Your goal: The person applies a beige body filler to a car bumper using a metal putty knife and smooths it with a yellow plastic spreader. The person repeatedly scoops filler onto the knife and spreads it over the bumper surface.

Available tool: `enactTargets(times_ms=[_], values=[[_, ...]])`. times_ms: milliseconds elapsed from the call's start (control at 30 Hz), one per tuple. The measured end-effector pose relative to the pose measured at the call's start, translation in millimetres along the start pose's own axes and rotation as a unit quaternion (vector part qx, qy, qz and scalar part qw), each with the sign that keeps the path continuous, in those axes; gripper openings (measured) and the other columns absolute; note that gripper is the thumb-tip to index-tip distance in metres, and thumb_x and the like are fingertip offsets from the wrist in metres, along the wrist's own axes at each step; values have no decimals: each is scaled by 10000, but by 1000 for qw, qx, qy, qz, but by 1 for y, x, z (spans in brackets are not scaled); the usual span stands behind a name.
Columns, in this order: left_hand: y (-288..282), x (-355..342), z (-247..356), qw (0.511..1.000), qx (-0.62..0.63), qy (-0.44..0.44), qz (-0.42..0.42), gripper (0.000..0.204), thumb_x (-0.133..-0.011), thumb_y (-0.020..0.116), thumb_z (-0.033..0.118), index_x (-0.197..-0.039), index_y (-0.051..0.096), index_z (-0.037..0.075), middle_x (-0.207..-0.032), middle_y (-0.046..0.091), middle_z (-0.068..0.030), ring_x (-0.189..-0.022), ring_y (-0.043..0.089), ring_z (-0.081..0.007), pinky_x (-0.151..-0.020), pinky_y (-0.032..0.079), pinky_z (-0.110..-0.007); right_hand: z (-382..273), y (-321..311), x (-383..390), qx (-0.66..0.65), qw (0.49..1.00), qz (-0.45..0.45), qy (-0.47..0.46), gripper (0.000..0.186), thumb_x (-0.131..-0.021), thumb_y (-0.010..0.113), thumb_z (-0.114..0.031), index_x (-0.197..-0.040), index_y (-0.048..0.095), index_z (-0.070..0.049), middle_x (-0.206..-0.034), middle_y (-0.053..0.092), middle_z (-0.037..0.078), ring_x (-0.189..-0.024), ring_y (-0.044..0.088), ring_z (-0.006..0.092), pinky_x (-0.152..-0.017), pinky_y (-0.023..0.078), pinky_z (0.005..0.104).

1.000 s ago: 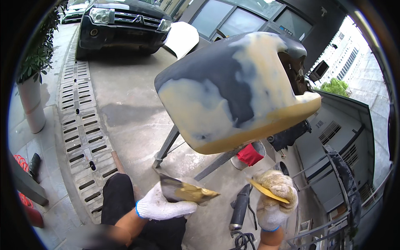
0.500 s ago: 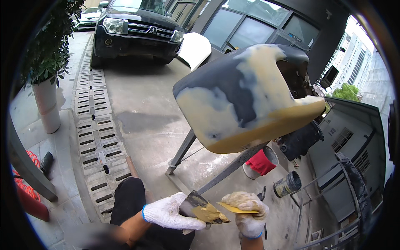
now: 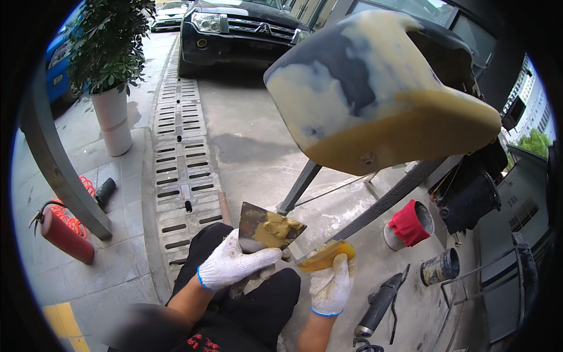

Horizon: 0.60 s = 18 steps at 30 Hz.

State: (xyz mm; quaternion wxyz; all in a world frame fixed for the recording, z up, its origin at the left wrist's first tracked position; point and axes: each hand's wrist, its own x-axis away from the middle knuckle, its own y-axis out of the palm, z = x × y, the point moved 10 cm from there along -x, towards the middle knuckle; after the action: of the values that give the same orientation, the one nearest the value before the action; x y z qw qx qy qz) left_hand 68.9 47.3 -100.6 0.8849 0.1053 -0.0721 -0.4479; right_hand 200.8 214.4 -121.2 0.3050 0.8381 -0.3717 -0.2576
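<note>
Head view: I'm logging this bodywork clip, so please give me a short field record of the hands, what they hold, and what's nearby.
left hand: left hand, white glove, grips a metal mixing board bearing a lump of yellow filler
right hand: right hand, white glove, holds a yellow spreader
workpiece: car body part, dark with yellow filler patches, propped on a stand
ground: red cloth in can, tin, power tool

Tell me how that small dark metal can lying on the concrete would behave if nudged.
The small dark metal can lies on its side, so it would probably roll. It looks open-ended and stained, perhaps nearly empty and light. The black power tool lying beside it might stop it.
</note>
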Motion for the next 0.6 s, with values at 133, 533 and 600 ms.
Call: enactTargets(times_ms=[133, 533, 600], values=[[18, 10, -13, 992, 106, -28, -55, 247, -911, 669, 203, -1018, 634, -17, -783, 687, -83, -611, 654, -119, -520, 488, -200, 15, 5, 3, -11, 998, -39, 43, 223, -935, 558, -35, -1155, 594, -30, -1099, 651, 111, -988, 642, 235, -905, 529, 429], [-3, 7, 13, 962, 220, 133, 91, 358, -912, 621, 266, -1069, 584, -55, -1180, 616, -254, -1164, 578, -419, -965, 507, -479, 88, 9, 48, 109, 940, -182, 269, 250, -870, 582, 22, -1118, 603, 46, -995, 670, 102, -906, 644, 157, -829, 516, 273], [-18, 10, -9, 947, 281, 142, 66, 334, -911, 617, 248, -1067, 583, -46, -1175, 616, -258, -1201, 543, -438, -1025, 436, -556, 95, 5, 33, 13, 954, -126, 272, 227, -887, 557, 3, -1109, 589, 39, -1000, 671, 124, -903, 658, 184, -846, 539, 306]])
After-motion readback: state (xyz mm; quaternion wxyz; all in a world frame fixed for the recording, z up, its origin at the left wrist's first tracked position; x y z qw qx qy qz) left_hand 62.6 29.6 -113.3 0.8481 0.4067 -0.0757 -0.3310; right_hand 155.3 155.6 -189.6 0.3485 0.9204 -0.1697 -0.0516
